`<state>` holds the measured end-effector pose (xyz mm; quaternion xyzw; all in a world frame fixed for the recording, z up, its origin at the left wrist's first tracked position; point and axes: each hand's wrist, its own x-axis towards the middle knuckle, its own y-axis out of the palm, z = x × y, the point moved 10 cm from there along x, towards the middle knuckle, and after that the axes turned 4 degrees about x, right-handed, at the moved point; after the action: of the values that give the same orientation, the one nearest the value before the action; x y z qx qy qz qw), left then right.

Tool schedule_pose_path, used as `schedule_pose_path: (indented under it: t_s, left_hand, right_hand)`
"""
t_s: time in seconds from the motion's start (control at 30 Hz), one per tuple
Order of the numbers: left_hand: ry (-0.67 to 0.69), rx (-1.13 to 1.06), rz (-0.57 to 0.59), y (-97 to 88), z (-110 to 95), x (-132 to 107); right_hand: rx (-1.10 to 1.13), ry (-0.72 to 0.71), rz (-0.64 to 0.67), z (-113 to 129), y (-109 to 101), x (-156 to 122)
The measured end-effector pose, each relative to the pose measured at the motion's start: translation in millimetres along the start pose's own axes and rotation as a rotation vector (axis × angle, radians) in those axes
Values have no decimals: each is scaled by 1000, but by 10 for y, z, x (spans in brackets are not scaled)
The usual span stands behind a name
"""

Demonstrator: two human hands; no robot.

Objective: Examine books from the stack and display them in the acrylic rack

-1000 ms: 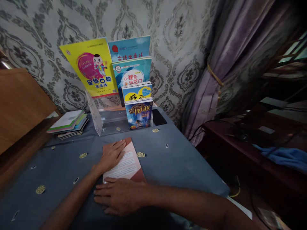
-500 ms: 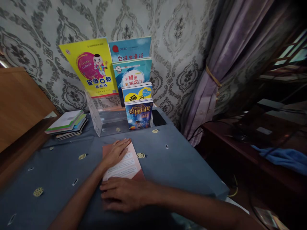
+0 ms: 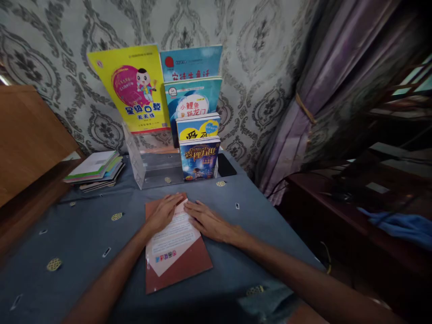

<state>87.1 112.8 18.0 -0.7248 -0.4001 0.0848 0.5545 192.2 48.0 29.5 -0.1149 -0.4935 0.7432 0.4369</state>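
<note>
A thin reddish-brown book (image 3: 189, 266) with a pale printed panel lies flat on the cloth-covered table, its lettering upside down to me. Across its upper left part rests my left hand (image 3: 165, 213), fingers stretched toward the top edge. My right hand (image 3: 206, 220) lies on the upper right part and side edge, fingers extended and pointing at the left hand. Neither hand grips the book; both press flat on it. Beyond it stands a clear acrylic rack (image 3: 137, 164) with a blue book (image 3: 200, 159) in front and a yellow workbook (image 3: 135, 90) at the left.
Left of the rack lies a stack of books (image 3: 96, 168). A black phone-like slab (image 3: 226, 165) sits just right of the rack. The dark blue tablecloth (image 3: 81, 229) has pineapple prints. A purple curtain (image 3: 286, 148) hangs right of the table, near a dark red cabinet (image 3: 317, 198).
My right hand has moved from the book's near edge up to its upper right part, uncovering the lower cover. My left hand stays on the book. The view has shifted slightly.
</note>
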Motion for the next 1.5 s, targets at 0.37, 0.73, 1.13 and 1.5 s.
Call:
schedule_pose_path:
  t_s: [0.37, 0.73, 1.13, 1.5]
  left_hand:
    - [23, -7, -58, -26, -6, 2]
    - [39, 115, -46, -5, -37, 30]
    - [12, 87, -15, 1, -9, 18]
    - [-11, 106, 2, -17, -19, 24]
  right_hand:
    - [-137, 158, -29, -319, -10, 413]
    - [-167, 161, 7, -350, 49, 413]
    - [-80, 83, 67, -104, 70, 30]
    - [-35, 4, 52, 320, 56, -597]
